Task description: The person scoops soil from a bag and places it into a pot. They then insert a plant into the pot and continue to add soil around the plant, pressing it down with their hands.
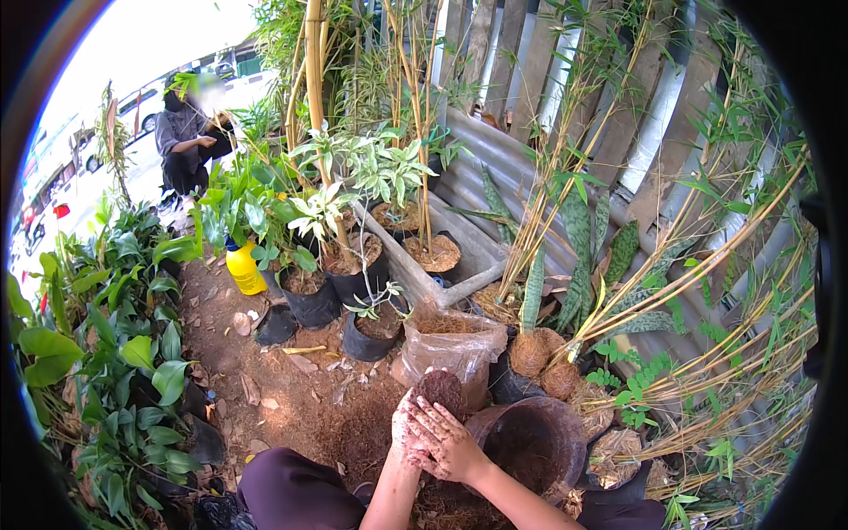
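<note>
My left hand (405, 430) and my right hand (445, 442), both smeared with soil, are pressed together around a dark brown clump of moist soil (438, 389). The clump's top shows above my fingers; its underside is hidden by my palms. Just beyond it stands an open clear plastic bag (457, 351) with brown fibre inside. To the right of my hands, a dirty plastic bucket (573, 437) is tilted with its mouth towards me, and dark loose material (530, 457) lies inside. Fibre-wrapped root balls (530, 354) sit past the bucket.
Potted plants in black grow bags (315, 306) stand ahead, near a yellow bottle (246, 270). Leafy plants (132, 371) line the left. Thin bamboo stems (702, 262) lean across the right before a wooden fence (676, 132). A person (185, 136) squats at far left.
</note>
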Demonstrator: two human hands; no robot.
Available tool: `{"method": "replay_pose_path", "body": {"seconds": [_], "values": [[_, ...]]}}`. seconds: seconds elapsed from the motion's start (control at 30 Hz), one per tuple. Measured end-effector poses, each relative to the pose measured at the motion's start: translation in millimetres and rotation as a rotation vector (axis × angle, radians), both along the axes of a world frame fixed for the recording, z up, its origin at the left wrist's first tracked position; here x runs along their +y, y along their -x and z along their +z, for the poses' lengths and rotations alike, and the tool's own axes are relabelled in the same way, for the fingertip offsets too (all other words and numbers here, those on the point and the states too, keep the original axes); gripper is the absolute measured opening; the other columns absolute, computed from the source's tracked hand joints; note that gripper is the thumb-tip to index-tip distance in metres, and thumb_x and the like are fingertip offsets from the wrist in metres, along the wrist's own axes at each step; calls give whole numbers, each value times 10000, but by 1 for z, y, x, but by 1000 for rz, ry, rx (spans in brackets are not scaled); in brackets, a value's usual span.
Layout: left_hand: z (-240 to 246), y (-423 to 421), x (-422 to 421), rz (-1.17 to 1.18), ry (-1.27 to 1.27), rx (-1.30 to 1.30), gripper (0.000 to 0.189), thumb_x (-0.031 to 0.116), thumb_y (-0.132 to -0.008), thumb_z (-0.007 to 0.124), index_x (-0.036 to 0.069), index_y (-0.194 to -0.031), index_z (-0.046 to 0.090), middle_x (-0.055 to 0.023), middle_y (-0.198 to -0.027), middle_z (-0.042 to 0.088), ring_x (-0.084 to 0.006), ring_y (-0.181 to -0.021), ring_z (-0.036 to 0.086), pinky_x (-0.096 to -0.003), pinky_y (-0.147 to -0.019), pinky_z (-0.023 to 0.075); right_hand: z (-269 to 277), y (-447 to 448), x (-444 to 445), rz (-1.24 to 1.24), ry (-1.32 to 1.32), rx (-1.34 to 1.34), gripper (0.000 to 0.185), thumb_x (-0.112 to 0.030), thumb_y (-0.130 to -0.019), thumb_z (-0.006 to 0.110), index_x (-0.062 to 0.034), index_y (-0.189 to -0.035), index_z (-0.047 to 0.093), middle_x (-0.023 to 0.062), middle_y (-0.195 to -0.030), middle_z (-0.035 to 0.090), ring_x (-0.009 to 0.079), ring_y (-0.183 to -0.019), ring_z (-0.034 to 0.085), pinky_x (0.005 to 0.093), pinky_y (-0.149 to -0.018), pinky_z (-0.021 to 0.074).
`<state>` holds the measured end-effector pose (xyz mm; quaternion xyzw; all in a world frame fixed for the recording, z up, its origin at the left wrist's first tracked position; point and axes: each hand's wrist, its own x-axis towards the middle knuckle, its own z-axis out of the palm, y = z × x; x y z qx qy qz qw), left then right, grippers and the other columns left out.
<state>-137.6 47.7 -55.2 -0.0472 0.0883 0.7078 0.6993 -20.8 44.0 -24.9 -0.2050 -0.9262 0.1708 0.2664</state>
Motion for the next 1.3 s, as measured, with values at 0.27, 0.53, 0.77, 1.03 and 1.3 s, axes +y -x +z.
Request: {"method": "replay_pose_path", "body": {"seconds": [0.27, 0.53, 0.77, 1.03, 1.3], "values": [[-1, 20, 1, 54, 60, -94, 340, 184, -979, 396, -19, -1159, 600, -159, -1176, 635, -311, -1087, 608, -441, -968, 491, -1, 4, 132, -578, -169, -1, 644, -314, -777, 720, -126, -1341, 473, 195, -1246, 559, 405, -1286, 414, 500, -1108, 281], [-16, 56, -11, 159, 34, -120, 337, 190, -972, 389, 2, -1132, 618, -164, -1154, 641, -318, -1091, 601, -457, -981, 476, 15, 13, 183, -604, 146, -483, 277, -259, -737, 716, -219, -1012, 719, 74, -1005, 684, 285, -992, 637, 615, -1140, 74], [-6, 68, -21, 259, 64, -116, 332, 174, -974, 382, 3, -1142, 613, -152, -1159, 642, -315, -1085, 602, -459, -978, 476, 60, 18, 161, -325, -44, -389, 189, -153, -784, 665, -188, -957, 733, 38, -959, 669, 239, -1061, 591, 564, -1169, 101], [8, 86, -32, 403, -84, -85, 322, 190, -977, 393, 7, -1116, 618, -147, -1122, 649, -300, -1037, 624, -437, -912, 516, 68, 93, 132, -54, -17, -367, 309, -92, -697, 661, -161, -992, 720, 101, -1082, 586, 297, -1085, 554, 490, -1129, 248], [-9, 110, -45, 482, -54, -36, 333, 197, -965, 388, 30, -1114, 634, -121, -1117, 661, -293, -1047, 623, -437, -933, 507, 57, 115, 115, -181, 71, -349, 371, -74, -690, 660, -195, -1038, 709, 142, -1136, 562, 335, -1095, 556, 455, -1088, 327]]}}
